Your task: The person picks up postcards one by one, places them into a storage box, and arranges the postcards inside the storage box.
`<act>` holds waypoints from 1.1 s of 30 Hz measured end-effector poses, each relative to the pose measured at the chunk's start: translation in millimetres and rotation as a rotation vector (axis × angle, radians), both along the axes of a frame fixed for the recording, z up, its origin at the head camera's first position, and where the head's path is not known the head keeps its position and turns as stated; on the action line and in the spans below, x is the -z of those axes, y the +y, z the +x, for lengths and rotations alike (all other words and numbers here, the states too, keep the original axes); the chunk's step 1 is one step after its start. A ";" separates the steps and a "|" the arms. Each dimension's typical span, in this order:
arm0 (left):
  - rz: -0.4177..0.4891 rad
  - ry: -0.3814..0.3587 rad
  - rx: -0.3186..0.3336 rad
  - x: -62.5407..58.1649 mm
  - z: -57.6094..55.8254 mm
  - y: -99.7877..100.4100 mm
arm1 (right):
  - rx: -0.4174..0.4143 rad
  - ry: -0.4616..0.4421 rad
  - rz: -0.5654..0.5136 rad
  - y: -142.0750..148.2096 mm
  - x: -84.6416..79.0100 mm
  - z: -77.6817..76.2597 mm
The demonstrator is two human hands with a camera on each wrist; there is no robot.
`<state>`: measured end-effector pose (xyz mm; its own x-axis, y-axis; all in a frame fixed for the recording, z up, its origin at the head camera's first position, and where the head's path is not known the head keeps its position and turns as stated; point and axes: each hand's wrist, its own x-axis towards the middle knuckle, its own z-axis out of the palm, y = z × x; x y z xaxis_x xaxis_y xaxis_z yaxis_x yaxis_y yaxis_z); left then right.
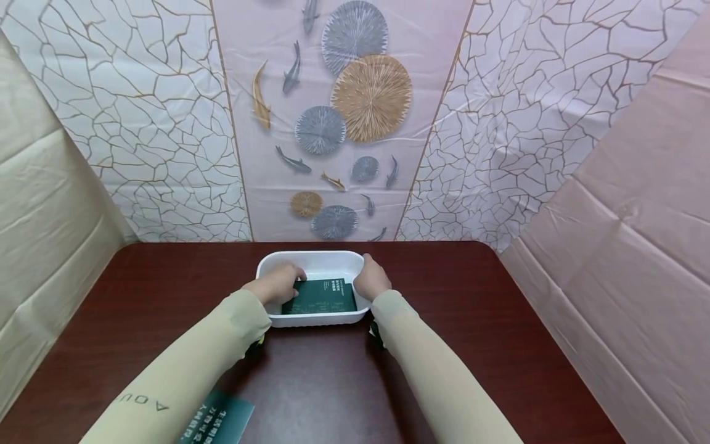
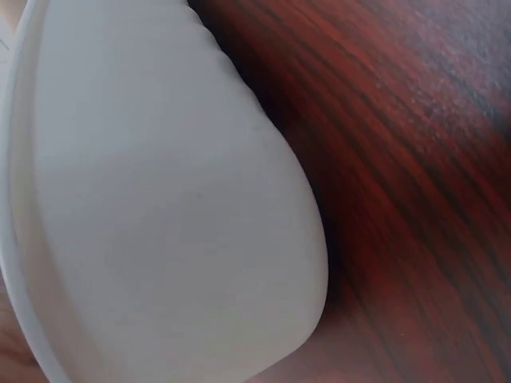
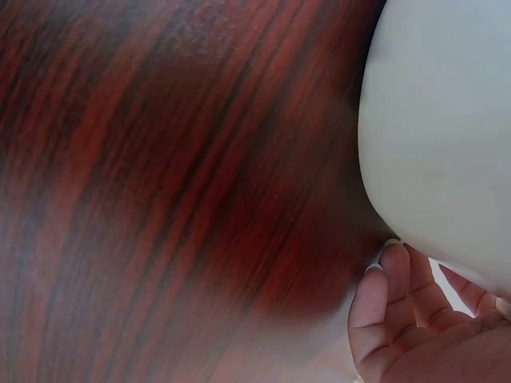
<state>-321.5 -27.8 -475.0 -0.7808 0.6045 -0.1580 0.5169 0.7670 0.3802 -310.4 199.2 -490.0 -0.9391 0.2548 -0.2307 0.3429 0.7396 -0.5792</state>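
A white oblong tray (image 1: pixel 313 320) sits toward the far side of the table, with dark green booklets (image 1: pixel 318 297) in it, one overlapping another. White print shows on the top one. My left hand (image 1: pixel 277 283) reaches over the tray's left end and grips the top booklet at its left side, thumb on the cover. In the left wrist view the outer wall of the tray (image 2: pixel 176 191) fills most of the picture and hides most of that hand. My right hand (image 1: pixel 373 279) holds the tray's right end, its curled fingers (image 3: pixel 371 307) against the tray's outer side.
A teal card (image 1: pixel 219 419) with white characters lies near the front left of the dark red-brown table (image 1: pixel 471 351), partly under the left sleeve. Patterned cloth (image 1: pixel 333 154) hangs behind the table, and plain cloth (image 1: pixel 627 246) drapes both sides.
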 end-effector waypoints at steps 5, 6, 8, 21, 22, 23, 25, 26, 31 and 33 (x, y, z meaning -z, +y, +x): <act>-0.032 -0.015 0.018 -2.0 3.2 1.3 | 0.004 0.006 0.010 0.3 -0.2 0.5; -0.037 -0.020 0.015 -1.8 3.8 1.8 | 0.002 0.008 0.012 0.5 -0.2 1.0; -0.047 -0.026 0.007 -1.3 5.2 2.5 | -0.005 0.012 0.017 1.1 -0.2 1.6; -0.053 -0.071 -0.045 -5.0 10.0 4.6 | -0.013 0.021 0.002 1.6 -1.8 4.3; -0.052 -0.075 -0.049 -5.2 9.8 4.7 | -0.013 0.021 0.001 1.4 -2.0 4.3; -0.050 -0.080 -0.052 -5.5 9.6 4.7 | -0.014 0.021 0.002 1.2 -2.3 4.1; -0.051 -0.075 -0.051 -6.2 9.6 4.0 | -0.015 0.020 0.004 0.7 -2.7 3.8; -0.054 -0.075 -0.052 -6.1 9.5 3.5 | -0.014 0.018 0.005 0.5 -2.6 3.2; -0.089 -0.036 -0.051 -6.6 11.7 3.4 | -0.009 0.008 0.003 -0.6 -1.3 1.0; -0.108 -0.025 -0.056 -7.8 13.3 5.4 | -0.008 0.006 0.003 -0.6 -1.3 0.9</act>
<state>-308.3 -22.3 -467.2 -0.8081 0.5381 -0.2397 0.4633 0.8318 0.3056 -309.6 198.6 -488.6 -0.9423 0.2481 -0.2247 0.3339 0.7440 -0.5787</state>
